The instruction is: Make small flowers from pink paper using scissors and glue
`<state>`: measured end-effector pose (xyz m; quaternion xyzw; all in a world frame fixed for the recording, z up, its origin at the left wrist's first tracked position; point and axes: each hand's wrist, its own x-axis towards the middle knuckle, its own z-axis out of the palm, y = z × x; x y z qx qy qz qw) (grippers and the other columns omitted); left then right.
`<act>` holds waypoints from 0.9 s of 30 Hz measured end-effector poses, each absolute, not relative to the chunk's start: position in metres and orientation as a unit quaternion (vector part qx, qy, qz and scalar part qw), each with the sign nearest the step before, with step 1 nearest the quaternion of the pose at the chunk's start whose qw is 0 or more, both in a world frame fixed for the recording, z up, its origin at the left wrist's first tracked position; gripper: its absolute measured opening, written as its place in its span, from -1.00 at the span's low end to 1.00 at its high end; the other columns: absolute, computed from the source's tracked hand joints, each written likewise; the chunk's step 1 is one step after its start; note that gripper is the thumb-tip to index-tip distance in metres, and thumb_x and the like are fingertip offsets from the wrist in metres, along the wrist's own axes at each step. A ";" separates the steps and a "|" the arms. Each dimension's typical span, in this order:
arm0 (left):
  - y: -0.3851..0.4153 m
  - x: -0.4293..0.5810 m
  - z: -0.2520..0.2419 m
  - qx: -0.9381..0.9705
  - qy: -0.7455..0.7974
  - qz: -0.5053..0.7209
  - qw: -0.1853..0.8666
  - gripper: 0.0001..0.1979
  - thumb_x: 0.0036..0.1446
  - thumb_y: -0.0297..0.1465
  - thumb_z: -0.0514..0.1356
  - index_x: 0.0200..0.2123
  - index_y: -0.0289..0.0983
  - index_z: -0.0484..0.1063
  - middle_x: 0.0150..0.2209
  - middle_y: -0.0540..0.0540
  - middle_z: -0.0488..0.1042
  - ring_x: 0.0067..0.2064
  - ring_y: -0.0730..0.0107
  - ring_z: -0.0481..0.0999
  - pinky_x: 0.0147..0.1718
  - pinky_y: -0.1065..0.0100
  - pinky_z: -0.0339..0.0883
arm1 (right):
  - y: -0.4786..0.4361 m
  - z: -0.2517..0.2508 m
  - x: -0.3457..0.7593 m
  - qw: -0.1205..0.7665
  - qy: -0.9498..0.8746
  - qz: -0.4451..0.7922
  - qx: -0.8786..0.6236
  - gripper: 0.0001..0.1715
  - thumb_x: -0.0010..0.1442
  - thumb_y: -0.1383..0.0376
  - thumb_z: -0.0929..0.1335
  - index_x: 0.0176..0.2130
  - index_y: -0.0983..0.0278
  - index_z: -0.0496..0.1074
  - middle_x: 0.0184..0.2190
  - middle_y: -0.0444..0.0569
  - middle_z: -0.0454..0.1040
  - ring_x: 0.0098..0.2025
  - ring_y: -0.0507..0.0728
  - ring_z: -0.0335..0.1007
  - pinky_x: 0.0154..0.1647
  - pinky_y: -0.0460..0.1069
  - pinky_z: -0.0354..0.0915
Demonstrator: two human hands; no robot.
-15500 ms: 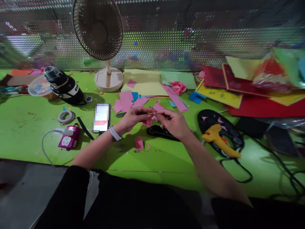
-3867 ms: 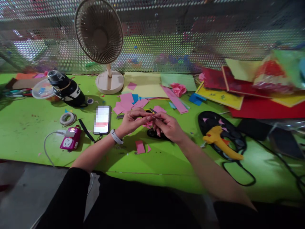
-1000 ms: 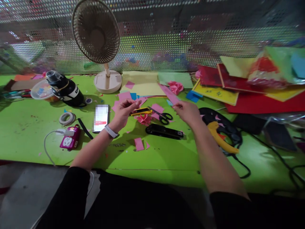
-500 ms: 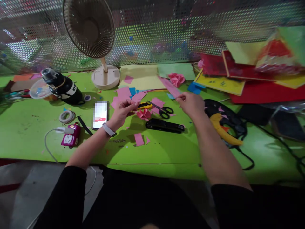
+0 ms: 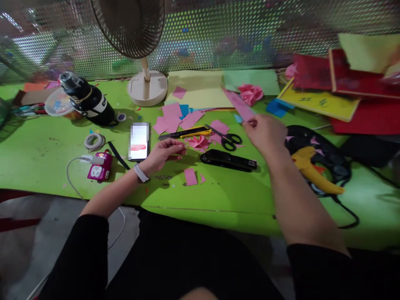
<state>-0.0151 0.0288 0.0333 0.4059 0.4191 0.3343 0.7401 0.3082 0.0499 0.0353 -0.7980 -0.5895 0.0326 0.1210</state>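
Observation:
My right hand (image 5: 265, 133) is closed on the near end of a pink paper strip (image 5: 239, 104), which slants up and away to the left. My left hand (image 5: 167, 153) has thumb and fingers drawn together in front of a yellow-and-black utility knife (image 5: 190, 132); whatever they pinch, if anything, is too small to make out. Right of those fingertips lies a folded pink paper flower (image 5: 199, 142). Black scissors (image 5: 229, 139) and a black stapler (image 5: 228, 160) rest between my hands. A fuller pink paper flower (image 5: 250, 94) sits beyond the strip.
Pink paper pieces (image 5: 171, 116) lie around the knife. At left stand a phone (image 5: 139, 141), a fan (image 5: 146, 87), a black bottle (image 5: 92, 102), tape (image 5: 94, 141) and a purple plug adapter (image 5: 100, 166). A yellow-handled glue gun (image 5: 318, 171) and coloured folders (image 5: 321, 102) are at right.
The camera view has shifted, so the table's things appear further right. My left hand has come toward me, away from the knife and flower. My right hand keeps hold of the pink strip.

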 end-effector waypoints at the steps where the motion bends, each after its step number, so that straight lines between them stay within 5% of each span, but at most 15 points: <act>1: 0.027 -0.016 0.033 0.408 0.419 0.335 0.738 -0.71 -0.02 -0.31 0.44 -0.29 -0.32 0.49 -0.32 -0.06 0.59 -0.30 0.47 0.59 -0.36 0.44 0.45 | 0.048 0.037 0.304 0.142 -0.605 0.026 -0.783 -0.70 0.29 0.19 0.34 -0.15 0.35 0.55 -0.19 0.27 0.58 -0.28 0.19 0.39 -0.33 0.05 0.09; 8: 0.022 -0.017 0.028 0.440 0.402 0.344 0.726 -0.74 0.05 -0.33 0.40 -0.25 -0.35 0.50 -0.31 -0.10 0.60 -0.28 0.44 0.60 -0.28 0.38 0.47 | 0.025 0.052 0.262 0.265 -0.721 0.122 -0.629 -0.76 0.25 0.16 0.35 -0.26 0.23 0.56 -0.31 0.02 0.58 -0.39 0.14 0.41 -0.33 0.04 0.27; 23: 0.025 -0.021 0.018 0.597 0.471 0.267 0.591 -0.74 0.14 -0.35 0.34 -0.16 -0.39 0.47 -0.44 -0.13 0.58 -0.50 0.46 0.53 -0.50 0.41 0.41 | 0.047 0.046 0.237 0.117 -0.740 0.237 -0.618 -0.85 0.09 0.25 0.45 -0.27 0.21 0.51 -0.28 -0.01 0.54 -0.33 0.16 0.45 -0.38 0.04 0.29; 27: 0.024 -0.026 0.023 0.634 0.487 0.285 0.528 -0.73 0.21 -0.32 0.28 -0.10 -0.37 0.46 -0.51 -0.08 0.53 -0.54 0.43 0.53 -0.56 0.42 0.39 | 0.049 0.053 0.239 0.146 -0.736 0.248 -0.612 -0.92 0.16 0.26 0.40 -0.35 0.21 0.52 -0.31 0.01 0.55 -0.35 0.16 0.44 -0.36 0.06 0.27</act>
